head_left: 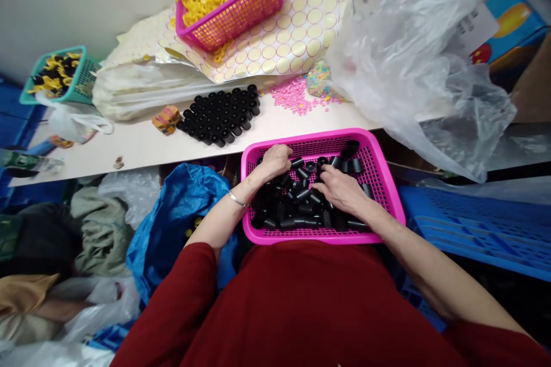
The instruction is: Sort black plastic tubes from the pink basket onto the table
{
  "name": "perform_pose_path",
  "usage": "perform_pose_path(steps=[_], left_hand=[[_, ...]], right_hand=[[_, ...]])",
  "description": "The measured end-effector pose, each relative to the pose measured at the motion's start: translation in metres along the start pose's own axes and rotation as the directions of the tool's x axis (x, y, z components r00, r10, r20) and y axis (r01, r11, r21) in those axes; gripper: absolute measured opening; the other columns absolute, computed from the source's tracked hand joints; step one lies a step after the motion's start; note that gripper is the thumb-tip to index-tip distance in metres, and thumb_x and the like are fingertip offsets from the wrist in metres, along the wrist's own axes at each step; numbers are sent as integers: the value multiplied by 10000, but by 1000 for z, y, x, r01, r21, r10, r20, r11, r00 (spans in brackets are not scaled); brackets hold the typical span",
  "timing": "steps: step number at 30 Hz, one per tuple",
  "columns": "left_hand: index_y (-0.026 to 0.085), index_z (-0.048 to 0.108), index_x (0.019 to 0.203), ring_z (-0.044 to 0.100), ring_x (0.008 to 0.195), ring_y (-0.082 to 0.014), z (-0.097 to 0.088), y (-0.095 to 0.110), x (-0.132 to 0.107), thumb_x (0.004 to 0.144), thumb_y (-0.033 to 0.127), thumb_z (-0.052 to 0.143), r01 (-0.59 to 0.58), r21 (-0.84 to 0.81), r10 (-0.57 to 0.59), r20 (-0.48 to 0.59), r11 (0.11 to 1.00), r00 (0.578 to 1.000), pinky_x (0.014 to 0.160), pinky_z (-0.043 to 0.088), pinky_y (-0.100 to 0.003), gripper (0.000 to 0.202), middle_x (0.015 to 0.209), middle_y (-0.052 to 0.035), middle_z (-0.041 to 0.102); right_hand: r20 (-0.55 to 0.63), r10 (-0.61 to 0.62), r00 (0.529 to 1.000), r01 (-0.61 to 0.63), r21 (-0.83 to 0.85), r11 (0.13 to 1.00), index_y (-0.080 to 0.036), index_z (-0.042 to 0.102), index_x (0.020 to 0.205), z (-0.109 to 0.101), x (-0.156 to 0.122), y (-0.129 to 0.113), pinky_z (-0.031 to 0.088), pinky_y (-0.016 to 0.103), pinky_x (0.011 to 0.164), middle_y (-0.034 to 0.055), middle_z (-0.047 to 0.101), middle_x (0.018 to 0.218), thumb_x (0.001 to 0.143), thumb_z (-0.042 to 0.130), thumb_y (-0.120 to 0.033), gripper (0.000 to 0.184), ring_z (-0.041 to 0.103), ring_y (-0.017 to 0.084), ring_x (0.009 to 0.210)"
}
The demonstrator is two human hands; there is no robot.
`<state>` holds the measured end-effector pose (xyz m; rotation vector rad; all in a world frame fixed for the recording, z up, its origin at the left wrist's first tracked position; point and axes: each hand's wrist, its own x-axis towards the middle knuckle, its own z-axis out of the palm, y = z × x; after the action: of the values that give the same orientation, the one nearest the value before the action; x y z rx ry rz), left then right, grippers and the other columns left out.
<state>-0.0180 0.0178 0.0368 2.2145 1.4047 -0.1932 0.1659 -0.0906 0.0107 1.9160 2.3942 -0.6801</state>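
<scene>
Both hands are working inside the pink basket [390, 183] sitting on the person's lap at 6 o'clock from the bench [142, 146], and that basket is holding a loose heap of black caps [297, 206] lying every which way. The left hand [275, 161] is curling down into the heap at the basket's 10 o'clock corner, fingers bent and buried among the caps, though whether it is actually gripping one cannot be told from here. The right hand [342, 190] is lying flatter over the pile toward 3 o'clock, fingers half bent and touching the caps, and its hold is equally unclear. Up on the bench, at 11 o'clock from the basket, a block of standing caps [221, 114] is already sitting upright in tight rows (a fair batch, judging by the neat grid), so part of the sorting appears done, while the heap in the basket is looking like a good share left to go. Farther back, a second pink basket [241, 17] of yellow rings is resting on a sheet of round stickers [301, 28], a teal basket [81, 77] is sitting at 9 o'clock, pink beads [297, 97] are scattering near the stickers, and a clear plastic bag [422, 63] is billowing at 2 o'clock.
</scene>
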Motion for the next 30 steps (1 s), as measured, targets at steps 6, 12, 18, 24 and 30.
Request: perform_pose_path(steps=[6, 12, 18, 24, 30], left_hand=[[89, 737, 1079, 672, 1102, -337, 29, 19, 8, 894, 122, 522, -45, 183, 47, -7, 982, 999, 912, 499, -412, 286, 1103, -214, 713], [116, 706, 914, 673, 1014, -287, 29, 16, 6, 761, 63, 665, -23, -114, 22, -14, 993, 1000, 899, 493, -393, 167, 964, -121, 712], [137, 632, 868, 594, 685, -100, 22, 4, -26, 575, 172, 877, -12, -933, 79, 18, 361, 997, 733, 508, -265, 383, 750, 40, 625], [171, 609, 1028, 727, 765, -153, 25, 13, -49, 638, 254, 907, 107, -979, 136, 84, -174, 987, 791, 599, -307, 498, 868, 9, 686], [124, 617, 974, 755, 743, -176, 23, 20, -51, 818, 196, 793, 230, -911, 204, 167, -341, 965, 763, 621, -295, 245, 836, -33, 704]], right_hand=[[-211, 320, 924, -223, 383, 896, -224, 555, 679, 2, 3, 19, 494, 361, 707, 42, 658, 727, 837, 631, -334, 207, 661, 233, 733], [-134, 449, 884, 90, 989, 118, -233, 649, 942, -10, -8, 13, 546, 305, 635, 4, 713, 867, 699, 736, -322, 273, 660, 159, 700], [-107, 361, 927, 156, 982, -110, -249, 745, 911, -20, -26, -8, 593, 288, 682, 21, 739, 1000, 733, 792, -288, 188, 678, 145, 794], [-245, 404, 881, 233, 969, 79, -264, 747, 996, -14, -26, -18, 599, 308, 668, 16, 737, 966, 809, 772, -351, 208, 667, 145, 717], [-405, 389, 828, 301, 905, 301, -292, 753, 1054, -9, -33, -22, 603, 310, 748, 1, 756, 970, 875, 745, -350, 189, 695, 153, 780]])
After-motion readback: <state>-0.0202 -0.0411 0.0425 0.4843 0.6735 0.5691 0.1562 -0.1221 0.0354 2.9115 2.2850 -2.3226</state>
